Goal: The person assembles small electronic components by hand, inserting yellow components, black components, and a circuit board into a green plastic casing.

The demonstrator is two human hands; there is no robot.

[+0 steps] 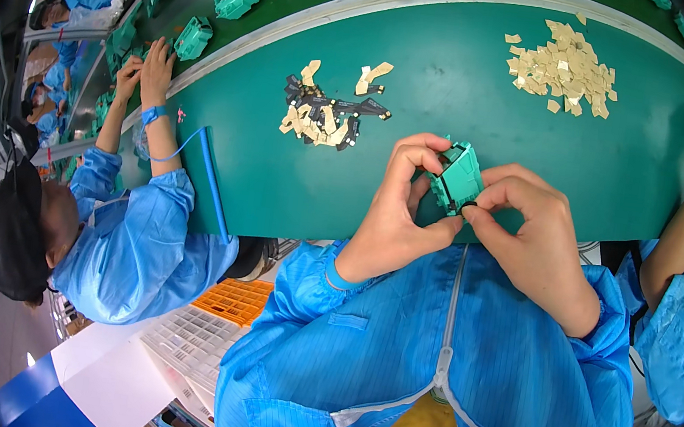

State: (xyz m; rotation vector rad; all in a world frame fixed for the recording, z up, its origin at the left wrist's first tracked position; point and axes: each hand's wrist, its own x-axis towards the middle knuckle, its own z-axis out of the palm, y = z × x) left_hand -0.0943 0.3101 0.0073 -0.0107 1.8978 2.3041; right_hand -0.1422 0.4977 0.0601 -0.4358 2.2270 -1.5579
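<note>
At the frame's centre, the left hand (393, 215) is gripping a teal-green, boxy plastic housing (465, 174), while the right hand (534, 233) is pinching a small dark piece (469, 204) at its lower edge; bracing the housing firmly and pressing lightly should be helping control.

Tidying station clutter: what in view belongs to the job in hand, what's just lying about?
In the job:
green housing, held by the left hand
small dark piece, at the right hand
black strips on the bench, probably

Apparently just lying about:
cream pile
blue strip, bench's left end
orange crate, below
</note>
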